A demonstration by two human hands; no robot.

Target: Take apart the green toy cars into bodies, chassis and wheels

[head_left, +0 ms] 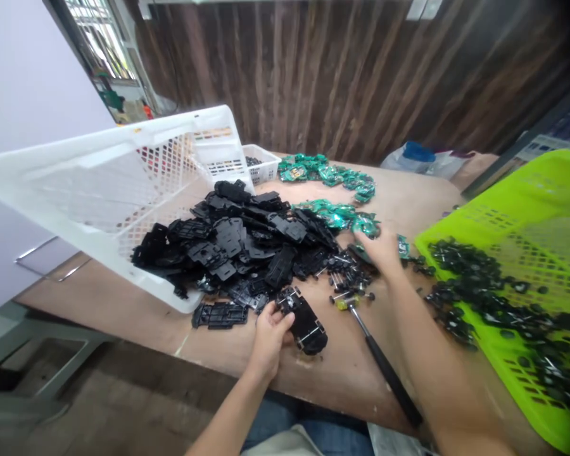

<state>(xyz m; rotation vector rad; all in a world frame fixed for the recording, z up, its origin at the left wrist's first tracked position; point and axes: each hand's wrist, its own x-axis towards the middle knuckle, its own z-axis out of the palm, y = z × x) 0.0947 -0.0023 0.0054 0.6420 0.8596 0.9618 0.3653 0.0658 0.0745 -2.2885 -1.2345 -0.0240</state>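
My left hand (272, 334) grips a black toy car chassis (308, 326), thumb on top, near the table's front edge. Metal axles cross the chassis. Further right, my right hand (380, 248) reaches to the near green row, its fingers bent around a shiny green toy car body (367, 225); some fingertips are hidden. A hammer (382, 364) with a yellow head and black handle lies between my forearms. Loose axles with wheels (349, 272) lie just beyond its head. Left of these is a large heap of black chassis plates (237, 240).
A tipped white basket (185, 304) stands behind the heap at left. At right, a lime-green basket (498, 380) holds many black wheels and axles. A small white basket (266, 170) and another row of green car bodies (332, 174) are at the back.
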